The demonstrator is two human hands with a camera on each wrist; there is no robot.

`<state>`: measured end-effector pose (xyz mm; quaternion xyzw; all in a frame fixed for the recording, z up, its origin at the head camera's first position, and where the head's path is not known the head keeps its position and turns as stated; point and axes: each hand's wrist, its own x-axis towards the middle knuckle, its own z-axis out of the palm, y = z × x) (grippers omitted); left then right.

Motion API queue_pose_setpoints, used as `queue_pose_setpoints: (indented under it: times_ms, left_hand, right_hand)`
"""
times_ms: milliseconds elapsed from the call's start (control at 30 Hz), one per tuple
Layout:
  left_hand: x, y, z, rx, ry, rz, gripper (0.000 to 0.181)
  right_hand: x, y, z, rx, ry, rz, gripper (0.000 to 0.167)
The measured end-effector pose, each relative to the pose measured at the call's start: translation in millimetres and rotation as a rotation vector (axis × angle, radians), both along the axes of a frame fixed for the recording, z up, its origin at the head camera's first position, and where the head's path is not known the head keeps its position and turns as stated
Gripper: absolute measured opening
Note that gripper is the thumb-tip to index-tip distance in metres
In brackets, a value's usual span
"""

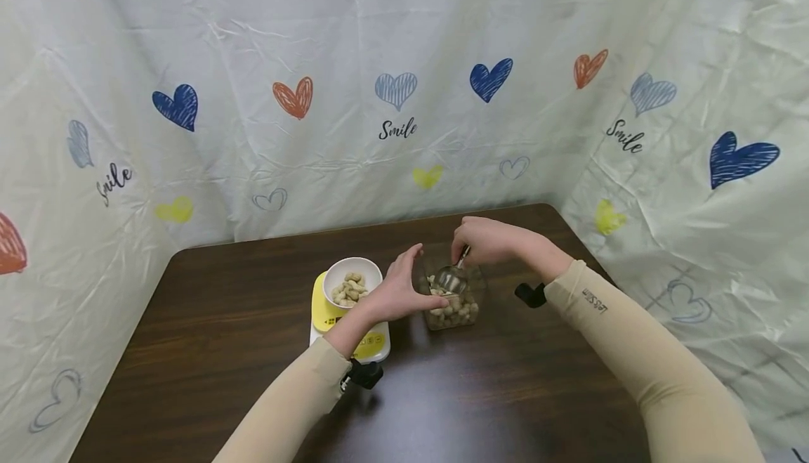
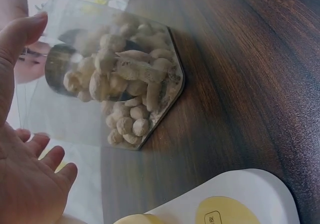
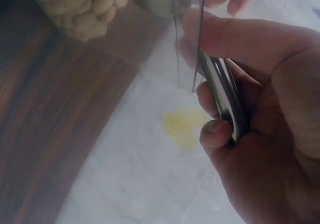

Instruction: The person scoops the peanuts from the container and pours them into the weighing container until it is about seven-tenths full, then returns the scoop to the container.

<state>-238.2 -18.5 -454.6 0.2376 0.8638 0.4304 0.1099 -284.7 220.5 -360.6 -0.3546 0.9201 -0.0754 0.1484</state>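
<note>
My right hand (image 1: 485, 239) grips the metal handle of a scoop (image 1: 451, 280), fingers curled round it in the right wrist view. The bowl of the scoop is inside a clear square container (image 2: 55, 116) and holds peanuts, seen through the wall in the left wrist view. More unshelled peanuts (image 1: 451, 315) cover the container's bottom. At the container's left side is my left hand (image 1: 399, 291), its fingers spread and loosely bent, the thumb at the near rim. Whether the thumb presses the rim I cannot tell.
Left of the container stands a yellow and white kitchen scale (image 1: 321, 317), bearing a white bowl (image 1: 373, 273) with several peanuts. My left forearm passes over part of the scale. A dark wooden table (image 1: 221, 322) lies beneath, with a heart-printed curtain (image 1: 341, 168) around its far edges.
</note>
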Motion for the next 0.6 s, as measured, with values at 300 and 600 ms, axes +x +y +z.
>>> queue_pose_setpoints:
  times_ms: [300,600]
  left_hand:
    - [0.5,0.4,1.8,0.011,0.007,-0.001,0.119]
    - [1.9,1.3,3.1,0.028,0.014,0.003,0.119]
  right_hand:
    - [-7.7,6.7,-1.4,-0.025,-0.055,-0.040,0.013]
    - [-14.1,16.0,6.4,-0.068,-0.129,-0.085,0.016]
